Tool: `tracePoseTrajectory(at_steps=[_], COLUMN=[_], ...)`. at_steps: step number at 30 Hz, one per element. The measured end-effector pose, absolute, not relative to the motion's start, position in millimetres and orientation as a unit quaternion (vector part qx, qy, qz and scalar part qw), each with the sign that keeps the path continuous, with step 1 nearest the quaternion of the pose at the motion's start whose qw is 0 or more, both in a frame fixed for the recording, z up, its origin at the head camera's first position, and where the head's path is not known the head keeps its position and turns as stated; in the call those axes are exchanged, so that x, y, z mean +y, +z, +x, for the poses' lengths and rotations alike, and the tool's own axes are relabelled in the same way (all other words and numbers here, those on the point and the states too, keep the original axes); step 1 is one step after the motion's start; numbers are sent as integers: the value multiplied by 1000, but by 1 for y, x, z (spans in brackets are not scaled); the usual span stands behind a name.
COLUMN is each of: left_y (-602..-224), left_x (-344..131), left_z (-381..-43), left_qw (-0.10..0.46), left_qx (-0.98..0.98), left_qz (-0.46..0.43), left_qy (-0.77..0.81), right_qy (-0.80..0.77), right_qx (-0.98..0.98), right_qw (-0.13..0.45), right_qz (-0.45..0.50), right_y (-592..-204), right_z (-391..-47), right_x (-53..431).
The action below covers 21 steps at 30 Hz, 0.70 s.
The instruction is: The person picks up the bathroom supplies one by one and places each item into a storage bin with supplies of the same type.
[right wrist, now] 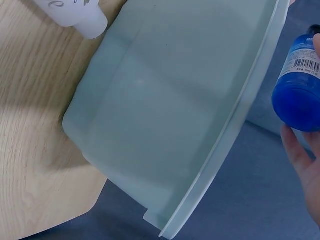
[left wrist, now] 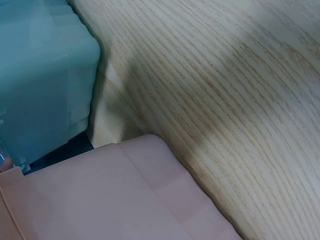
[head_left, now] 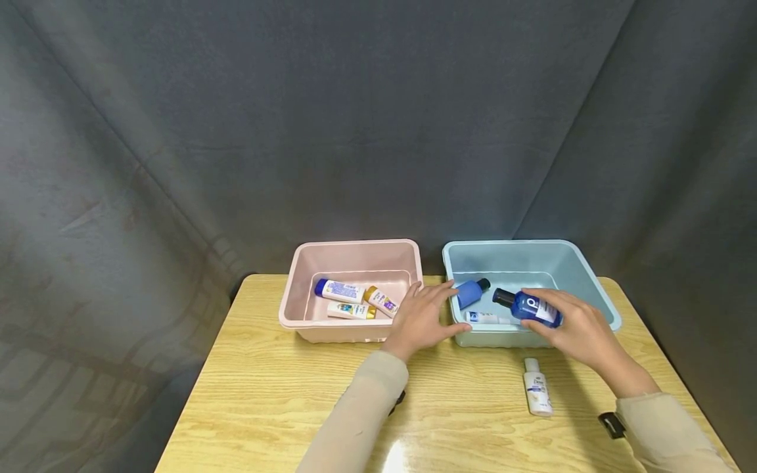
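Observation:
My right hand (head_left: 576, 325) grips a clear blue bottle (head_left: 537, 309) with a dark cap, tilted on its side over the light blue bin (head_left: 510, 244). The right wrist view shows that bottle's barcode label and rounded base beyond the bin's rim. My left hand (head_left: 421, 320), fingers spread, is at the bin's near left corner and holds nothing. Inside this bin lie a blue bottle (head_left: 470, 293) with a black cap and a small white bottle (head_left: 481, 318). On the table in front, a white Dove bottle (head_left: 537, 389) lies on its side.
Left of the blue bin stands a pink bin (head_left: 355, 247). It holds a white tube with a blue cap (head_left: 343, 291), a white tube with a yellow cap (head_left: 349, 311) and an amber-and-white bottle (head_left: 382, 302). A dark grey curtain (head_left: 378, 131) hangs behind the wooden table (head_left: 254, 394).

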State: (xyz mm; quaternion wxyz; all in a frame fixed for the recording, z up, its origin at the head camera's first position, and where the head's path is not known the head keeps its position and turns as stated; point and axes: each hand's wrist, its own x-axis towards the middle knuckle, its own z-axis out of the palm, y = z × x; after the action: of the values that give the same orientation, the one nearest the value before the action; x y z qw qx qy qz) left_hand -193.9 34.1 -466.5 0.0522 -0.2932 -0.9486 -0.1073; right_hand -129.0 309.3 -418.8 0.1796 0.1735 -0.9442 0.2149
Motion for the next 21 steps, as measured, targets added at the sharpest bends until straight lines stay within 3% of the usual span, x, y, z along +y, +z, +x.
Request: tracePoseTrajectory(at_steps=[21], left_y=[-468], left_x=[34], left_z=[-194], left_qw=[56], left_qx=[-947], left_qz=[-295], left_qy=[-114], right_qy=[214], right_qx=[-952], right_qw=[172], right_qz=[136], right_y=[-425], right_z=[-147], right_x=[310])
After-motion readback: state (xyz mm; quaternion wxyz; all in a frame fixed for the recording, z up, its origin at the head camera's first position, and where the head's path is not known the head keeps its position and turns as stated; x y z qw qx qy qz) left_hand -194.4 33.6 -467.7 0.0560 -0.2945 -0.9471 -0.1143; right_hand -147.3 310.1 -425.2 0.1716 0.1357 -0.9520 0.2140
